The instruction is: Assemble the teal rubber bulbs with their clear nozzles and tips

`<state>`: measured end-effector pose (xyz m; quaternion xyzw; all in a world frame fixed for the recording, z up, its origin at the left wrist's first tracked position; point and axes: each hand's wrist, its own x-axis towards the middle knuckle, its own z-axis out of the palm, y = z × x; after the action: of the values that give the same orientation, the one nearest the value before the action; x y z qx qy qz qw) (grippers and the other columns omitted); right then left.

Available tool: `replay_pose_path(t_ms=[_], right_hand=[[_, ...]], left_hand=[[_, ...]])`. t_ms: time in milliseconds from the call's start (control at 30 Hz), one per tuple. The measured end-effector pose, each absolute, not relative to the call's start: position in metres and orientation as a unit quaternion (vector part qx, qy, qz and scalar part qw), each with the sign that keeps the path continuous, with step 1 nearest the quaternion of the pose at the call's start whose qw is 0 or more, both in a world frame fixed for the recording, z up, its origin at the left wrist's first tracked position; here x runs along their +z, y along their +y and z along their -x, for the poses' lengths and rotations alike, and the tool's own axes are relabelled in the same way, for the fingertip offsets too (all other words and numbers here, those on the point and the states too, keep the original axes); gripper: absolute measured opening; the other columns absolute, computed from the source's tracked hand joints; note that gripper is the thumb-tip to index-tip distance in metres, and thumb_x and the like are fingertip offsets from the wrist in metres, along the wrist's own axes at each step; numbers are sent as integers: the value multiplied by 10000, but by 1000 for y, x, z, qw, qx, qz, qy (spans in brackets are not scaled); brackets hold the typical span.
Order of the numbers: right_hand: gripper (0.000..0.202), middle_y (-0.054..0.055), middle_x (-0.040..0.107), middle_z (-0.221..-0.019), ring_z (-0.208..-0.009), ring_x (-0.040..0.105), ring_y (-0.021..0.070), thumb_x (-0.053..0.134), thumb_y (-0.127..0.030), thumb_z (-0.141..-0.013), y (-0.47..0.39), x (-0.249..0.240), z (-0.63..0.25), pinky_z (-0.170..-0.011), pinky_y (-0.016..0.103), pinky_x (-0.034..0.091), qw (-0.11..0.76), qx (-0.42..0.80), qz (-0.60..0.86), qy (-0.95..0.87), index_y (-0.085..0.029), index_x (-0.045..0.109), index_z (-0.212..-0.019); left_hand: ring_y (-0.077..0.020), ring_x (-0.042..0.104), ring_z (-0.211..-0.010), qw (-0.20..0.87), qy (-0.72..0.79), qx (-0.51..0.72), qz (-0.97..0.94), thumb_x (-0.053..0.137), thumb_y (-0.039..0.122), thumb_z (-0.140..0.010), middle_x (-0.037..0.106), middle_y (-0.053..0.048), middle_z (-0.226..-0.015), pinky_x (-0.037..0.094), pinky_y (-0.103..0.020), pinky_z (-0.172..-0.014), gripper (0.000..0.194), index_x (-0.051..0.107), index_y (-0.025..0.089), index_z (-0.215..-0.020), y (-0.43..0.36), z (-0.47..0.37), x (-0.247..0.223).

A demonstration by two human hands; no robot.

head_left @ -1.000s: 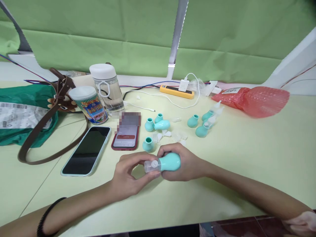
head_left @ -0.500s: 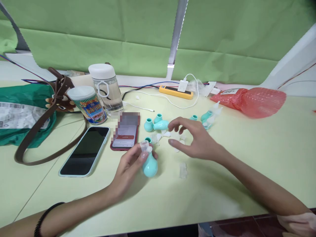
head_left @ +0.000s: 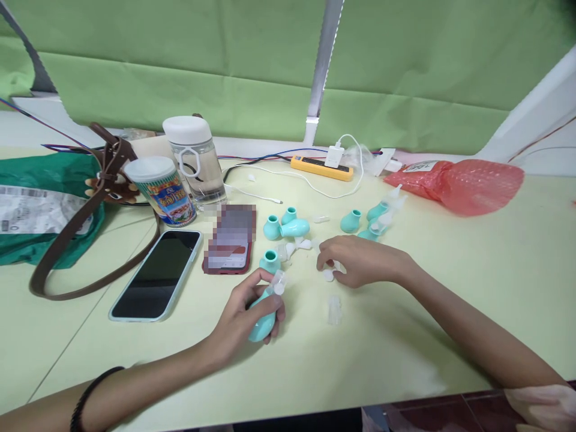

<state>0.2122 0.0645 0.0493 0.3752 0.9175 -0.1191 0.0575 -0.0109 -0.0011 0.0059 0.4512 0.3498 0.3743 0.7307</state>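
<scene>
My left hand [head_left: 247,309] is wrapped around a teal squeeze bulb [head_left: 262,324], tilted with its neck up and to the right. A clear plastic nozzle piece [head_left: 279,279] and a small white part sit at that neck by my fingers. My right hand [head_left: 360,261] is low over some small white discs [head_left: 328,275], its thumb and fingers curved and apart around them. Another teal bulb [head_left: 270,261] stands upright just beyond my left hand. Small white and clear pieces [head_left: 302,243] lie between the hands. Nearer me is a clear plastic tube [head_left: 334,310].
More teal bulbs [head_left: 294,227] lie farther back, some with clear tips [head_left: 393,201] at the right. Two phones [head_left: 157,276], a noodle cup [head_left: 168,195] and a water bottle [head_left: 202,162] occupy the left. Behind are a yellow power strip [head_left: 315,168] and a red bubble-wrap bag [head_left: 477,186].
My right hand has come down toward me onto the white discs, its fingers closer together. My left hand has turned and lowered the bulb, uncovering the upright bulb behind it.
</scene>
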Motion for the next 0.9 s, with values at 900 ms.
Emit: replay_pose_path(t_ms=[900], right_hand=[[252, 21, 622, -738, -636, 541, 88, 593, -276, -713, 45, 54, -186, -608, 218, 454, -165, -410, -237, 865, -161, 632, -934]], left_hand=[[-93, 384, -444, 530, 401, 332, -669, 572, 260, -718, 492, 21, -485, 318, -184, -412, 147, 665, 166, -782, -4, 10, 8]])
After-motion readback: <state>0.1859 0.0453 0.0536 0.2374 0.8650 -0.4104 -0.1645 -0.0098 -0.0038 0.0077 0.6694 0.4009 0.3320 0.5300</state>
